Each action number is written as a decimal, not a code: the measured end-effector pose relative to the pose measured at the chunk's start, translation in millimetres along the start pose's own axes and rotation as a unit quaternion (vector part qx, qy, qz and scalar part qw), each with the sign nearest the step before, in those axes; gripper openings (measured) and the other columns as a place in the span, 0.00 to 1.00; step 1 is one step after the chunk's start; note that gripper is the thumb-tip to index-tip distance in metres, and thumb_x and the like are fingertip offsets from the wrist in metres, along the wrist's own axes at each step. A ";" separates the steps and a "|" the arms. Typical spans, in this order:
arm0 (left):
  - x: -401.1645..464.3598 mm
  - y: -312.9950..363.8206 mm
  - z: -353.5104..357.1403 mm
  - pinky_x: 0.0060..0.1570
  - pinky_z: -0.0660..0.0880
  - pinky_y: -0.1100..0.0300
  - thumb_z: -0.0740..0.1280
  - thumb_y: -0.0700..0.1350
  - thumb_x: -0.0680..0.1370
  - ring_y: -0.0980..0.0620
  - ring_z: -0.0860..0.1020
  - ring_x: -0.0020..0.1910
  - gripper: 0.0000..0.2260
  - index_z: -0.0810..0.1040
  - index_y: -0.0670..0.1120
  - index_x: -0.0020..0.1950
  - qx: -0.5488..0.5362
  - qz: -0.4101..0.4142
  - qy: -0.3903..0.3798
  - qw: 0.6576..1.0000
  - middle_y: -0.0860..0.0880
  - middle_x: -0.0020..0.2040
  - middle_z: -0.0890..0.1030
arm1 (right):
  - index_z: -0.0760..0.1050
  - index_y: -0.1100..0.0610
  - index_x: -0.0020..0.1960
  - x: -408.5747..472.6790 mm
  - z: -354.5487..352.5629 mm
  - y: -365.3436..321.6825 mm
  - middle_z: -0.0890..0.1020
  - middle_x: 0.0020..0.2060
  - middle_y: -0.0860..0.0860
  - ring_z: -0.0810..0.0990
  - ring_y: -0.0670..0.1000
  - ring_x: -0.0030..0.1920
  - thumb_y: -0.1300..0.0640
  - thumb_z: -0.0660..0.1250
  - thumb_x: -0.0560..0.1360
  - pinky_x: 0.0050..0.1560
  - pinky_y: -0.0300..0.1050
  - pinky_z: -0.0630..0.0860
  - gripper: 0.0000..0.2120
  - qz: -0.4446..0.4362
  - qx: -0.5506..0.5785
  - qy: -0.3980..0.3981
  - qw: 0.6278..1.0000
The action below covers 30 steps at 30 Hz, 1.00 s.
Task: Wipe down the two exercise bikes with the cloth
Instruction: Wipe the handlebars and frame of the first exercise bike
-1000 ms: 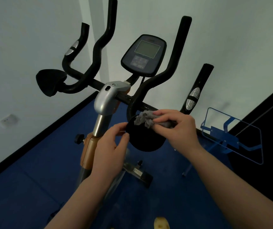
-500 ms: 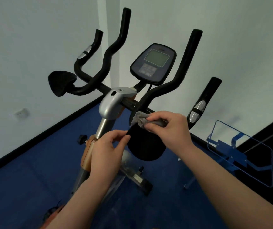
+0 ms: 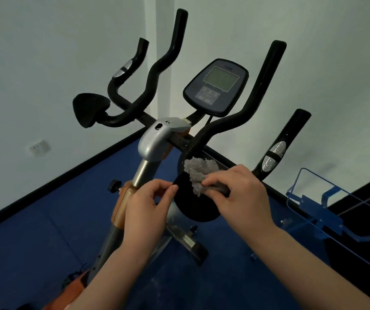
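One exercise bike (image 3: 155,139) is in view, carrying one console (image 3: 216,86) with a single screen, two black elbow pads (image 3: 90,111), four upright black handlebar grips (image 3: 266,86) and two silver pulse sensors (image 3: 274,155). One grey cloth (image 3: 198,170) lies on the nearer pad, and two hands show, the left hand (image 3: 146,209) and the right hand (image 3: 240,193). Off to the side stand one blue wire rack (image 3: 336,215) and, on the wall, one white socket (image 3: 39,147).
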<state>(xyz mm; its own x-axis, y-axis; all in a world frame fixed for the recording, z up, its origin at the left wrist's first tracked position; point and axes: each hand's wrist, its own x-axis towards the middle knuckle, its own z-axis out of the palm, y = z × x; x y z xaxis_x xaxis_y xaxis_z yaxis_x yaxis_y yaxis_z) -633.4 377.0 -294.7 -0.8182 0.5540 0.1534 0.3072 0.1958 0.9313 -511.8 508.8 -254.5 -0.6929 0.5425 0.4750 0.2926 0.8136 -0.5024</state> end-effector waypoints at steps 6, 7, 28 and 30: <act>-0.3 0.6 -0.3 0.41 0.75 0.70 0.68 0.49 0.74 0.61 0.79 0.41 0.02 0.79 0.57 0.42 -0.012 0.002 -0.014 1.000 0.62 0.41 0.81 | 0.84 0.51 0.46 7.5 5.0 -8.5 0.83 0.44 0.44 0.77 0.46 0.46 0.55 0.76 0.67 0.38 0.39 0.77 0.09 -0.030 -0.071 0.016 0.997; 0.6 0.8 -1.3 0.42 0.74 0.71 0.68 0.49 0.74 0.63 0.79 0.42 0.03 0.79 0.57 0.42 -0.008 0.005 -0.016 1.000 0.63 0.41 0.81 | 0.84 0.51 0.45 3.9 4.5 -7.5 0.82 0.43 0.44 0.77 0.46 0.46 0.54 0.76 0.67 0.36 0.39 0.76 0.07 -0.031 -0.079 0.008 0.996; 3.8 1.7 -0.2 0.44 0.73 0.74 0.68 0.49 0.75 0.65 0.79 0.45 0.05 0.79 0.58 0.49 -0.010 0.029 -0.035 0.999 0.62 0.43 0.81 | 0.84 0.56 0.48 11.7 3.1 -10.1 0.80 0.45 0.49 0.77 0.47 0.48 0.58 0.75 0.68 0.49 0.37 0.75 0.09 0.040 -0.021 0.001 0.999; 6.6 4.0 -0.8 0.45 0.74 0.72 0.68 0.48 0.75 0.64 0.79 0.45 0.06 0.79 0.58 0.50 -0.003 0.035 -0.042 0.998 0.60 0.43 0.81 | 0.84 0.56 0.47 2.6 -1.1 -6.1 0.79 0.42 0.49 0.76 0.47 0.45 0.58 0.76 0.67 0.44 0.37 0.75 0.08 0.026 -0.046 -0.006 0.999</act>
<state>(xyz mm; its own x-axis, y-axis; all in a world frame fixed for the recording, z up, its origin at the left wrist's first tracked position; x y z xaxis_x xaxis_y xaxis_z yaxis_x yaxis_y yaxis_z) -638.0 380.8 -289.8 -0.7507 0.6328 0.1899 0.3586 0.1489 0.9215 -514.7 505.5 -249.4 -0.6837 0.5817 0.4407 0.3872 0.8010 -0.4566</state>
